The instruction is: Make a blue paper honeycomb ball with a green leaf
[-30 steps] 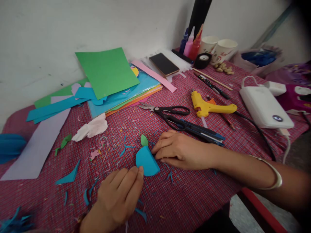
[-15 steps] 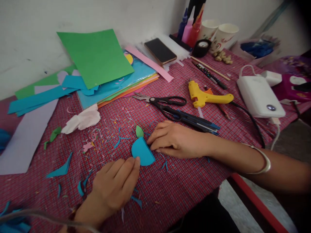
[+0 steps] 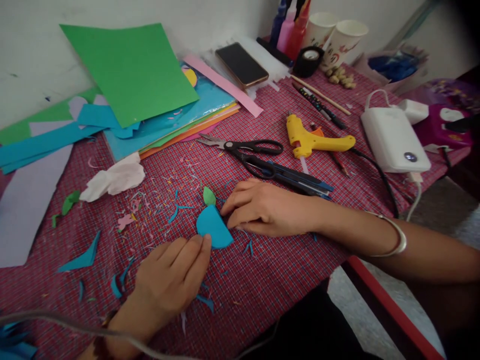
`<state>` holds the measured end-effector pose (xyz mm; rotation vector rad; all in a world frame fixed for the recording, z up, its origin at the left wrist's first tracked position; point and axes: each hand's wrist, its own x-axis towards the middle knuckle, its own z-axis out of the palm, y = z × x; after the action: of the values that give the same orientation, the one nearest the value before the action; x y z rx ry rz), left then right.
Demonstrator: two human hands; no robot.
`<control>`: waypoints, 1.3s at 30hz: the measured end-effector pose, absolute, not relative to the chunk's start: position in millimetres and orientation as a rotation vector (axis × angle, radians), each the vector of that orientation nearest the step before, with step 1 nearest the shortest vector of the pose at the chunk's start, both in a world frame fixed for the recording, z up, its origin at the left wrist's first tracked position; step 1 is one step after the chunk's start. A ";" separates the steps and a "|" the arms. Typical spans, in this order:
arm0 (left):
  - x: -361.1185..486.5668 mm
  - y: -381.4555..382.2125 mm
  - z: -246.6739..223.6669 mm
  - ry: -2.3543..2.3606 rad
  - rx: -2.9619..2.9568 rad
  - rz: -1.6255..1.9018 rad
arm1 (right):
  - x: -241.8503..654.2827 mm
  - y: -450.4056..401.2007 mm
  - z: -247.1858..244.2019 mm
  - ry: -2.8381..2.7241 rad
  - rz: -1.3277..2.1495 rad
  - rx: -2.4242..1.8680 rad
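A blue half-round paper piece [image 3: 214, 227] lies on the red checked cloth, with a small green leaf [image 3: 209, 196] at its upper end. The fingertips of my left hand [image 3: 174, 272], held close together, rest on the lower left edge of the blue piece. My right hand [image 3: 258, 207] lies at its right side, fingers bent and close together, tips at or near the straight edge. What is under the right fingertips is hidden. Black-handled scissors [image 3: 243, 146] and a dark blue stapler-like tool [image 3: 296, 179] lie beyond my right hand.
A yellow glue gun [image 3: 318, 140], a white power bank [image 3: 395, 140] and a phone [image 3: 242, 64] lie farther back. Green paper [image 3: 135, 75] tops a stack at the back left. Blue scraps [image 3: 82, 257] and a white tissue [image 3: 112, 179] lie left. A cable crosses the lower left.
The whole view has shifted slightly, so things appear a little farther left and higher. Both hands keep nearly the same places at the blue piece.
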<state>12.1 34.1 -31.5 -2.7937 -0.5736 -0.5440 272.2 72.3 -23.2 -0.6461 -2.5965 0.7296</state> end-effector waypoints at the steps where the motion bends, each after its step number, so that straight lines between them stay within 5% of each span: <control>1: 12.4 34.0 -31.6 -0.573 -2.796 -0.543 | 272.1 72.3 -22.9 -2.600 0.726 -0.643; 27: 10.2 30.8 -31.6 -0.614 -2.792 -0.490 | 273.0 71.6 -23.0 -2.595 0.751 -0.648; 39: 14.9 33.0 -41.0 -1.349 -2.884 -0.585 | 266.7 67.9 -23.2 -2.640 0.734 -0.751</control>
<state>14.9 33.0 -41.0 -2.8843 -1.3491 -0.5853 266.7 67.9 -23.2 -0.7506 -2.6399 0.7336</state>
